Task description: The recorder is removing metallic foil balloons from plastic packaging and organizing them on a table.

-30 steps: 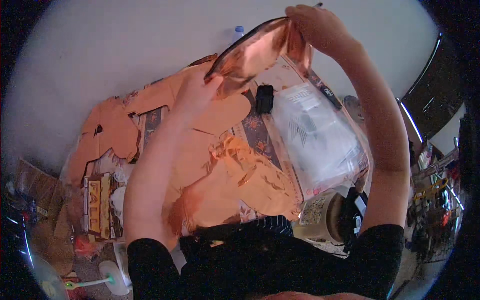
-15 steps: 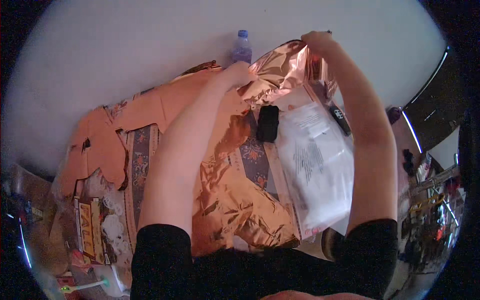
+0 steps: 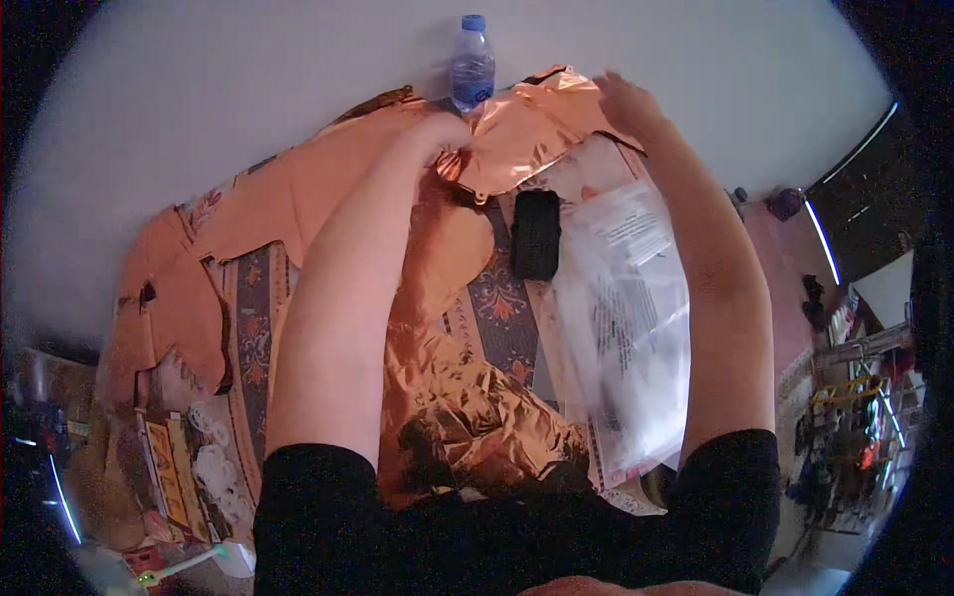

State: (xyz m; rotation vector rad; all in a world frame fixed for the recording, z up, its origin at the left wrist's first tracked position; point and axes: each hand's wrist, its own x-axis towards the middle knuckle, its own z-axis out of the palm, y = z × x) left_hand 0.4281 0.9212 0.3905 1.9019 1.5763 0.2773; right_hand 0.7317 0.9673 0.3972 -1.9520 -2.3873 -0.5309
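Note:
A large rose-gold foil balloon (image 3: 537, 134), uninflated, spreads over the patterned cloth, its far section lying fairly flat with small tabs at its edge. My left hand (image 3: 442, 137) pinches a crumpled fold of it, just below a water bottle (image 3: 473, 68) with a blue cap; those fingertips are partly hidden. At the right end of that section my right hand (image 3: 628, 109) rests by the foil's edge, fingers stretched and apart. Nearer me, more foil (image 3: 497, 422) lies wrinkled between my forearms. A black box-shaped object (image 3: 537, 235) sits below the far section.
Clear plastic packaging (image 3: 626, 328) with printed text lies inside my right forearm. The patterned cloth (image 3: 502, 308) shows between foil pieces. At the lower left are a boxed item (image 3: 169, 472) and white lacy pieces (image 3: 217, 462). A pale wall (image 3: 298, 89) rises behind the bottle.
The far foil section, gathered and lifted between my hands before, now lies flatter and lower. My right hand has loosened from its corner; my left has shifted slightly left. More of the bottle shows.

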